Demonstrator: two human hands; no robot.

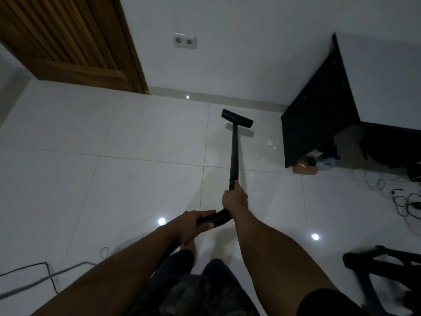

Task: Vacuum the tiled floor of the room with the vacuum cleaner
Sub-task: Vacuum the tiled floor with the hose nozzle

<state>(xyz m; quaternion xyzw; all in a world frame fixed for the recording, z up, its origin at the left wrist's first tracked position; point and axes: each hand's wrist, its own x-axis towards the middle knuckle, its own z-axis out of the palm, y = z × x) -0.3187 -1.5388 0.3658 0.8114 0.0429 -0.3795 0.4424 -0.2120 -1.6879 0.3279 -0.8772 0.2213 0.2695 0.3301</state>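
A black vacuum wand (234, 153) slants away from me to its flat floor head (237, 118), which rests on the glossy white tiled floor (114, 160) near the far wall. My right hand (234, 198) grips the wand's lower end. My left hand (193, 225) holds the ribbed black hose (219, 216) just behind it. The hose runs down past my legs and out of sight; the vacuum's body is hidden.
A black desk (319, 124) stands at the right with a bottle, a box and tangled cables (407, 204) beneath and beside it. A black chair base (382, 272) sits at lower right. Cords (47, 273) lie at lower left. A wooden door (75, 42) and wall socket (184, 41) are ahead.
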